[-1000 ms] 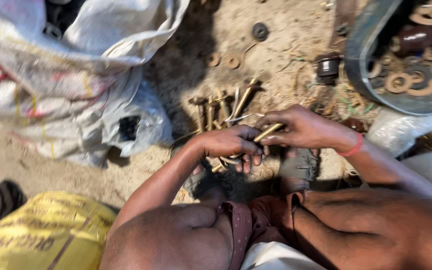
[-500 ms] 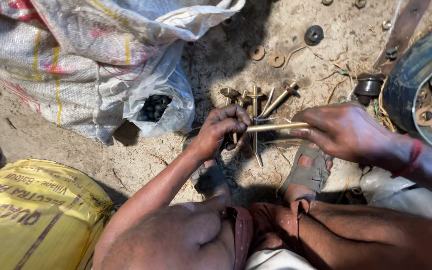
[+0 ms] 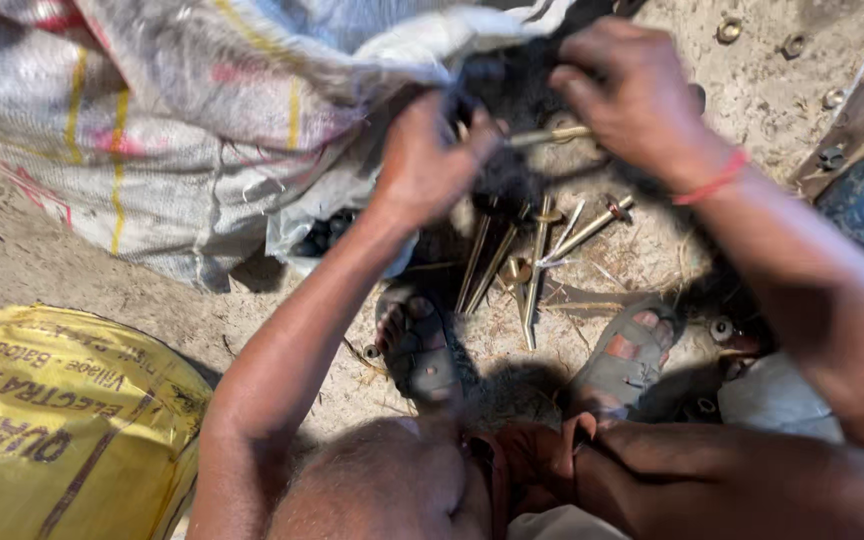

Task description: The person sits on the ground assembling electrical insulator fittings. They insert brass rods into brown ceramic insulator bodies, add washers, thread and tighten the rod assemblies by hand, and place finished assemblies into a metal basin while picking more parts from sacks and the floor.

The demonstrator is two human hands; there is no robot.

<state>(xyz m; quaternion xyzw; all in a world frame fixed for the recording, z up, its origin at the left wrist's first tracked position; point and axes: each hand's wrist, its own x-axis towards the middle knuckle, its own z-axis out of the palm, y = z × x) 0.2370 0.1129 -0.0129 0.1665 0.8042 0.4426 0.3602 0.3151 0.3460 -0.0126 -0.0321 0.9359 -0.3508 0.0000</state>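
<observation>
Above the bolts (image 3: 512,260) on the sand, both hands grip one long bolt (image 3: 550,135), right hand (image 3: 632,90) at its head end, left hand (image 3: 432,160) closed on its tip.

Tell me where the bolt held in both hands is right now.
In the head view the bolt is near the top, right of centre, held level between the left hand and right hand, above the loose bolts on the sand.

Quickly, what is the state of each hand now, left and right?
Left hand: closed on one end of the long bolt, blurred.
Right hand: closed on the other end of the same bolt.
</observation>
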